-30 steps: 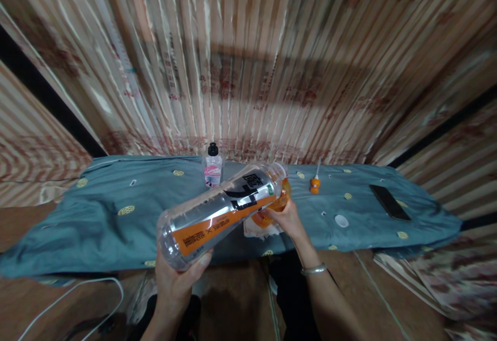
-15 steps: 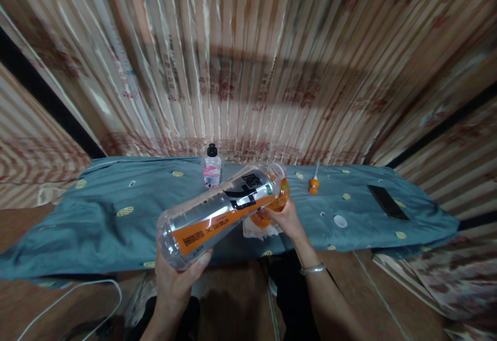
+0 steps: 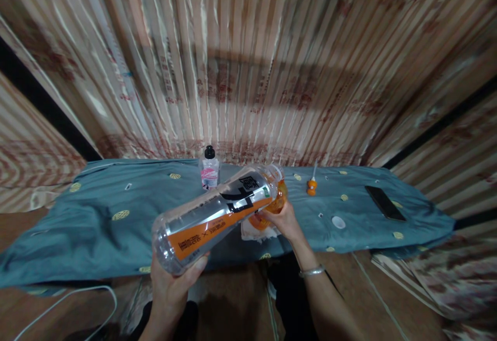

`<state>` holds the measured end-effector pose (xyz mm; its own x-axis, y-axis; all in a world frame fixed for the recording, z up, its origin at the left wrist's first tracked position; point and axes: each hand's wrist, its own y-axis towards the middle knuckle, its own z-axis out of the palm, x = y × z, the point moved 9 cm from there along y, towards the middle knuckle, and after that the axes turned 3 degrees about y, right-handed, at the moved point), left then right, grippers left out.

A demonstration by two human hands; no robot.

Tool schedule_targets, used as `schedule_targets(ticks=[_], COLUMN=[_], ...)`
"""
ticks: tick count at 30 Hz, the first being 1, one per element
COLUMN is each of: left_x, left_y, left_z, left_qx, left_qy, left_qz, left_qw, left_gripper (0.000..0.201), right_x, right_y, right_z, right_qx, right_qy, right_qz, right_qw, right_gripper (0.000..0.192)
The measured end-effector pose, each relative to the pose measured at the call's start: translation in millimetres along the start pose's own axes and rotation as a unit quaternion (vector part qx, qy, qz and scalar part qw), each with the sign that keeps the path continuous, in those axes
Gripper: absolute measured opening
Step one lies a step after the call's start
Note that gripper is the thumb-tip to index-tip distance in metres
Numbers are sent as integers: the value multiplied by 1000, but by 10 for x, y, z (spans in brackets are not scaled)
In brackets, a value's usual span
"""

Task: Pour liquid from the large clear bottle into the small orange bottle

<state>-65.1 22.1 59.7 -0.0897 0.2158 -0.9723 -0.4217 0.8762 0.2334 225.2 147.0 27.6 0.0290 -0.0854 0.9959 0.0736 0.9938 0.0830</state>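
Observation:
My left hand (image 3: 174, 279) is closed around the base of a large clear plastic bottle (image 3: 217, 211) with a silver and orange label. The bottle is tilted, its mouth up and to the right, over an orange bottle (image 3: 277, 201). My right hand (image 3: 282, 220) grips that orange bottle, which stands on a white cloth (image 3: 250, 231). The large bottle hides part of the orange one, and whether liquid flows between them I cannot tell. A silver bangle circles my right wrist.
On the teal cloth-covered surface (image 3: 97, 232) stand a clear bottle with a black cap (image 3: 209, 170) and an orange pump top (image 3: 311, 187). A white round cap (image 3: 338, 222) and a dark phone (image 3: 384, 202) lie to the right. A striped curtain (image 3: 240, 72) hangs behind.
The view has shifted slightly. Both hands keep hold of their bottles in nearly the same pose, with the large bottle still tilted against the orange one.

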Motion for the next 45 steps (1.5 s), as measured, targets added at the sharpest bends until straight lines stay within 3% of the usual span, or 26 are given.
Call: schedule_targets(ticks=[6, 11, 18, 21, 23, 25, 29, 34, 38, 45], left_x=[-19, -62, 83, 125, 158, 153, 114, 92, 101, -45], left_y=[35, 77, 57, 87, 91, 67, 0, 6, 24, 104], left_z=[-2, 15, -85, -47, -64, -105, -48, -30, -48, -7], left_qx=[-3, 31, -21, 33, 29, -10, -29, -20, -17, 24], left_qy=[-6, 19, 15, 31, 36, 22, -8, 22, 16, 60], left_qz=[25, 63, 20, 45, 36, 22, -5, 8, 8, 62], left_qw=[1000, 997, 999, 998, 998, 999, 1000, 1000, 1000, 996], left_gripper=[37, 33, 57, 44, 45, 50, 57, 44, 47, 32], right_x=[14, -15, 19, 16, 13, 12, 13, 14, -7, 4], right_y=[13, 25, 15, 8, 4, 2, 4, 11, 15, 5], right_z=[-8, -5, 13, 21, 25, 27, 20, 16, 7, -7], right_qx=[5, 9, 6, 6, 8, 11, 11, 10, 11, 3], right_qy=[-19, -1, 0, 9, 10, 6, 7, 4, -2, -5], right_qz=[-21, -13, -25, -26, -25, -25, -22, -17, -10, -13], right_qw=[1000, 1000, 1000, 1000, 1000, 1000, 1000, 1000, 1000, 1000], right_gripper=[57, 55, 54, 57, 57, 56, 57, 56, 56, 57])
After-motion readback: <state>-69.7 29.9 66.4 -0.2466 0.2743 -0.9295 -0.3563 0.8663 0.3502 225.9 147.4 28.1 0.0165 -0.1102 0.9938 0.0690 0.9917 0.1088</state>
